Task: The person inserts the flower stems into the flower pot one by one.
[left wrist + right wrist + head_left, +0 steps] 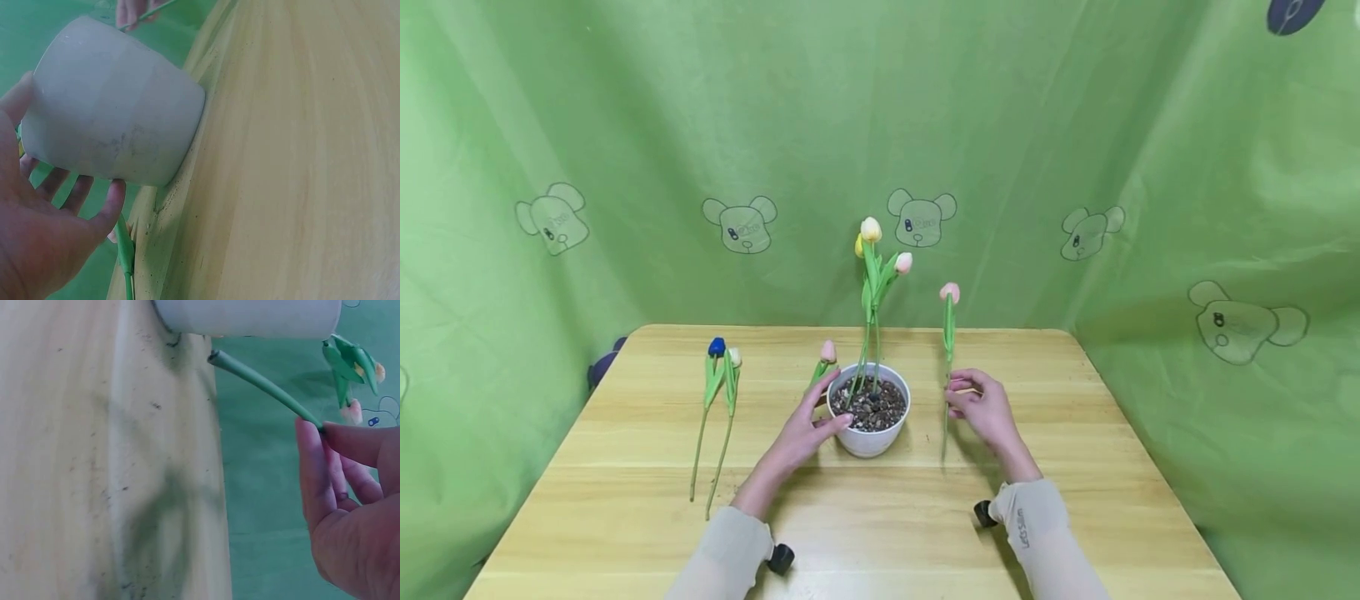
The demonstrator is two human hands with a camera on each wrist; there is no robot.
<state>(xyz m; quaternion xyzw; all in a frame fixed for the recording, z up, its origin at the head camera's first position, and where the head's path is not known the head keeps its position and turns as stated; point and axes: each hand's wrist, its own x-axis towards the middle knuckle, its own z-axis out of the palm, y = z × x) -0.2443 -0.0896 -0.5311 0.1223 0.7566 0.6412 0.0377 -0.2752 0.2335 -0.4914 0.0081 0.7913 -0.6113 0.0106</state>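
A white flower pot (871, 442) filled with brown gritty soil (880, 410) stands upright on the table. Yellow, cream and pale pink artificial tulips (870, 275) rise from the soil. My left hand (797, 435) holds the pot's left side, thumb at the near rim and fingers spread round the wall (119, 106). To the right of the pot, my right hand (987, 408) pinches a pink tulip (950, 293) by its stem between thumb and fingers. That tulip is upright in the head view; its bare stem end (262, 384) hangs beside the pot, above the table.
On the left of the table lie a blue tulip (717, 347) and a white tulip (734, 358). Another pink tulip (828, 352) is behind the pot, partly hidden by my left hand. A green curtain (820, 108) hangs behind the wooden table (1075, 467).
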